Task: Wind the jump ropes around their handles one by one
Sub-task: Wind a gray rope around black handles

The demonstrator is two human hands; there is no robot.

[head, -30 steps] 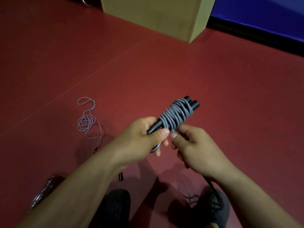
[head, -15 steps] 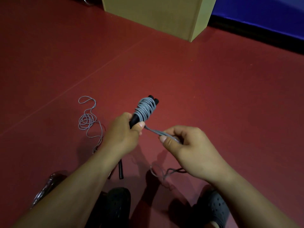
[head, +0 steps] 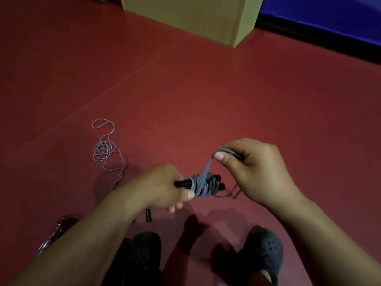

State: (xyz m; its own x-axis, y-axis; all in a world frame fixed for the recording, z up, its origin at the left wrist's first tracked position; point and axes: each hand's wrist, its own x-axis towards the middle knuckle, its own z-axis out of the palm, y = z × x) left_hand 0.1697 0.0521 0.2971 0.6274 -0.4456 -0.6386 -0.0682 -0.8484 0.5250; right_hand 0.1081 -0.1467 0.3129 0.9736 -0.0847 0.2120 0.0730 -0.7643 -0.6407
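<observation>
My left hand (head: 160,187) grips the pair of black handles (head: 216,181) of a grey jump rope, lying roughly level and pointing right. Grey cord (head: 199,185) is wound in many turns around them. My right hand (head: 251,172) is above and to the right of the bundle, pinching the free end of the cord, which runs taut from the coils up to my thumb. A second grey jump rope (head: 103,149) lies loose and tangled on the floor to the left; one of its black handles (head: 148,214) shows under my left wrist.
The floor (head: 206,96) is dark red. A tan cardboard box (head: 195,15) stands at the back, with a blue mat (head: 329,15) behind it to the right. My dark clogs (head: 266,250) are at the bottom. A shiny bundle (head: 55,232) lies at the lower left.
The handle bundle has tipped from pointing up to lying level and moved down and right. My right hand rose from below the bundle to above it, carrying the cord's end over the coils.
</observation>
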